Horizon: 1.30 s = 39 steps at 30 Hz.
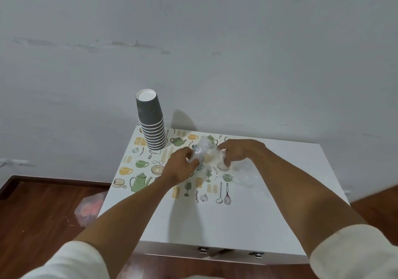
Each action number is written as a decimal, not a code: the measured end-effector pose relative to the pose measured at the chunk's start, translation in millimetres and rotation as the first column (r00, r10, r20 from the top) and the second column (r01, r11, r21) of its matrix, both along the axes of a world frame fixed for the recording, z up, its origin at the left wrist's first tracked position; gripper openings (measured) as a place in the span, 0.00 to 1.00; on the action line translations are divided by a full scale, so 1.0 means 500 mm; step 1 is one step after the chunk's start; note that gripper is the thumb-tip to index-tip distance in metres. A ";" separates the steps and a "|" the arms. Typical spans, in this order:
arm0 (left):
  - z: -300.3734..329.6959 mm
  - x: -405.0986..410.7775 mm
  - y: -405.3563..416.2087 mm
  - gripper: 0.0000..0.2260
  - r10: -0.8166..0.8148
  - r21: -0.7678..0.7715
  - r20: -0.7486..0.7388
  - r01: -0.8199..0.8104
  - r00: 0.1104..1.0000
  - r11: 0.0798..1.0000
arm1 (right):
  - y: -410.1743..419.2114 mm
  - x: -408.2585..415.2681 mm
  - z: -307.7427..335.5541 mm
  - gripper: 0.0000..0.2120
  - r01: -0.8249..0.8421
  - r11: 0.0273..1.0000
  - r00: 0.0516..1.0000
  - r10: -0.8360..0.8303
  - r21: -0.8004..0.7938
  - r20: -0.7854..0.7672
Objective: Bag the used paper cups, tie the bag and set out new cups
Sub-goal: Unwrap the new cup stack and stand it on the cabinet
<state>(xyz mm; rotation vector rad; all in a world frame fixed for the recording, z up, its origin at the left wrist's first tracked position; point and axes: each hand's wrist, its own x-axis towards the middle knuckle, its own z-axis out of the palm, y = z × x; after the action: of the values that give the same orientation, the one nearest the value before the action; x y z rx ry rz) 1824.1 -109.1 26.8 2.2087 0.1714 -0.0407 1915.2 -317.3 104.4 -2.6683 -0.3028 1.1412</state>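
Toward the far left part of the tabletop (269,214), over the printed kitchenware pattern, both hands work at a clear plastic bag (206,156). The left hand (179,168) has its fingers curled closed on the bag's left side; the right hand (239,151) is closed on the right side, and a twisted tuft of film stands up between them. More loose film trails on the tabletop toward the right, below the right wrist. Something pale and rounded shows through the plastic — probably the used cups, though the blur makes that a guess.

Thin film like this should be nearly weightless, soft and slippery, and it will stretch or tear if pulled hard. Any paper cups inside would crush easily, so the hold belongs on the gathered neck above them, not around the body. For the knot, a pinch on each twisted end, close to the bundle, looks best.

Near the far left corner stands a tall stack of dark ribbed paper cups (151,127), upside down, apart from the hands — light, stiff enough to lift by the side wall.
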 end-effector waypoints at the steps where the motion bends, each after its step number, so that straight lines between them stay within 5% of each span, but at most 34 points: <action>1: -0.002 0.003 -0.002 0.16 0.020 -0.012 0.033 -0.019 0.999 1.000 | -0.003 0.002 -0.010 0.29 0.044 0.998 0.999 -0.045 0.043 0.017; 4: 0.007 0.013 -0.014 0.22 0.235 -0.149 0.100 -0.219 0.967 0.964 | -0.015 0.002 -0.021 0.15 0.296 0.899 0.951 -0.308 0.323 -0.014; 6: 0.027 0.024 -0.028 0.27 0.333 -0.311 -0.037 -0.327 0.942 0.892 | -0.021 0.004 -0.010 0.08 0.375 0.788 0.910 -0.414 0.488 -0.030; 9: 0.069 0.040 -0.048 0.26 0.096 -0.630 -0.398 -0.347 0.913 0.694 | -0.016 0.000 0.016 0.12 0.400 0.650 0.880 -0.469 0.646 -0.073; 11: 0.088 0.042 -0.061 0.26 -0.014 -0.727 -0.410 -0.318 0.912 0.609 | -0.010 -0.004 0.031 0.16 0.425 0.559 0.860 -0.495 0.712 -0.124; 18: 0.123 0.056 -0.027 0.14 0.018 -0.765 -0.205 -0.172 0.979 0.620 | -0.041 -0.027 0.058 0.04 0.606 0.357 0.750 -0.553 0.711 -0.362; 23: 0.130 0.053 0.012 0.13 -0.148 -0.741 -0.163 -0.022 0.976 0.672 | -0.034 -0.076 0.036 0.10 0.556 0.317 0.752 -0.585 0.768 -0.303; 30: 0.127 0.033 0.063 0.12 -0.223 -0.835 -0.223 -0.068 0.949 0.546 | 0.017 -0.122 0.000 0.17 0.640 0.088 0.661 -0.570 0.763 -0.488; 33: 0.131 0.009 0.095 0.14 -0.223 -0.881 -0.315 -0.197 0.923 0.430 | 0.042 -0.146 -0.017 0.19 0.618 0.131 0.642 -0.653 0.775 -0.402; 35: 0.128 -0.006 0.117 0.24 -0.319 -0.880 -0.393 -0.251 0.863 0.404 | 0.058 -0.162 -0.025 0.21 0.596 0.210 0.641 -0.705 0.775 -0.303; 37: 0.137 -0.027 0.130 0.39 -0.436 -0.849 -0.423 -0.179 0.794 0.498 | 0.078 -0.174 -0.029 0.22 0.572 0.247 0.633 -0.739 0.782 -0.230; 39: 0.147 -0.058 0.131 0.34 -0.514 -0.803 -0.438 -0.063 0.738 0.593 | 0.093 -0.184 -0.030 0.22 0.520 0.279 0.643 -0.750 0.808 -0.155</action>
<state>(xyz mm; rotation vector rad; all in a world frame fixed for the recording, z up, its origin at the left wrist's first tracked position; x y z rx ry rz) 1795.2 -43.5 100.4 1.2113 0.1729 -0.8891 1823.2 -271.0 89.3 -1.7338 0.2200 0.2251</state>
